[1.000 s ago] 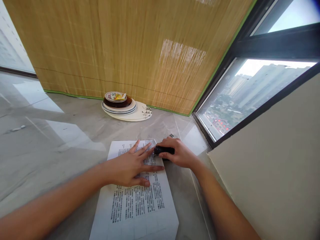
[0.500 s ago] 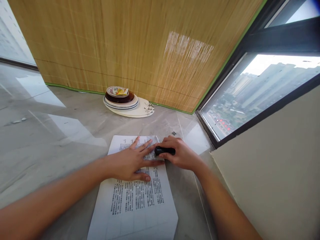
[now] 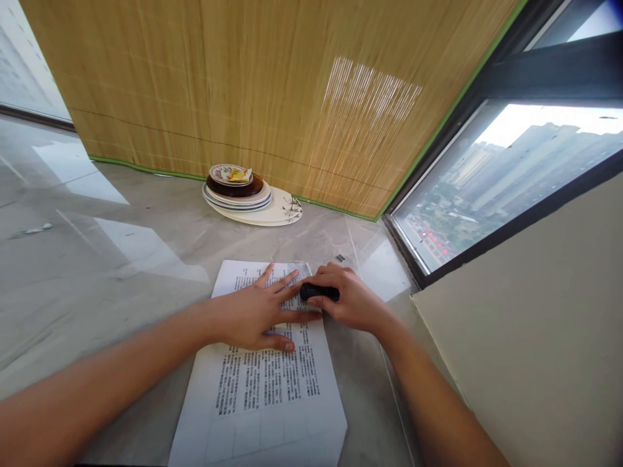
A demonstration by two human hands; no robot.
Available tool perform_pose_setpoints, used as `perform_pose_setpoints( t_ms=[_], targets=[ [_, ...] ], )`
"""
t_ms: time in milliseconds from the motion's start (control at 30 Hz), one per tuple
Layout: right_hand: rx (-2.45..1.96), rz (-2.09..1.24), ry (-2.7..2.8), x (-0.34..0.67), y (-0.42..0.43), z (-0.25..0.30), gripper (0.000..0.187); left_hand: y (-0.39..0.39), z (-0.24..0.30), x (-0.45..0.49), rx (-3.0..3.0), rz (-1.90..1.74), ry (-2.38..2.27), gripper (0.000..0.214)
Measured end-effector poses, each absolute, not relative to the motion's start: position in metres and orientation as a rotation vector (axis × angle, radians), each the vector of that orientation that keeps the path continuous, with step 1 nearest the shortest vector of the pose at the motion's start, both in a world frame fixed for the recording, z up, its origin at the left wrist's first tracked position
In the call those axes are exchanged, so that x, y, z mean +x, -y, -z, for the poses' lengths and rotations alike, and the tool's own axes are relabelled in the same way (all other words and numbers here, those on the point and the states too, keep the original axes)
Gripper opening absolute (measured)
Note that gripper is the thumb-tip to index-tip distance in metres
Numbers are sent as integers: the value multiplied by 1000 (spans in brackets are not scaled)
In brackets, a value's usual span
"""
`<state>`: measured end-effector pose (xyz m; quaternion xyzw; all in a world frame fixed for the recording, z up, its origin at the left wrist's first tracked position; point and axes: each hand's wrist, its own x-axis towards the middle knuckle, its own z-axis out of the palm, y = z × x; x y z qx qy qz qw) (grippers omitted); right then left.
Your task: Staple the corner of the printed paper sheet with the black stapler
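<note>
A white sheet of printed paper (image 3: 265,395) lies on the grey marble surface (image 3: 121,259) in front of me. My left hand (image 3: 253,314) rests flat on its upper half, fingers spread, pressing it down. My right hand (image 3: 348,301) is closed around a small black stapler (image 3: 318,292) at the paper's upper right edge, touching my left fingertips. The paper's top right corner sits at the stapler's mouth.
A stack of plates (image 3: 243,194) stands farther back against a bamboo blind (image 3: 253,91). A small strip of staples (image 3: 340,258) lies beyond my right hand. A dark-framed window (image 3: 487,188) runs along the right, and a beige wall (image 3: 535,337) is close on the right.
Both hands stay on the paper and stapler. The paper's lifted top right corner has flattened. The view has shifted slightly.
</note>
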<state>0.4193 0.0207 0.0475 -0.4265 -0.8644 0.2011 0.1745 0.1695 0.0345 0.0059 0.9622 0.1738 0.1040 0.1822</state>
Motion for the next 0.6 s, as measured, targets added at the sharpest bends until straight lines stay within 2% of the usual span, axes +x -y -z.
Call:
perform_pose_setpoints(
  t_ms=[600],
  targets=[
    [-1270, -585, 2461, 417, -18, -48, 16, -35, -9, 170, 2772, -233, -485, 62]
  ],
)
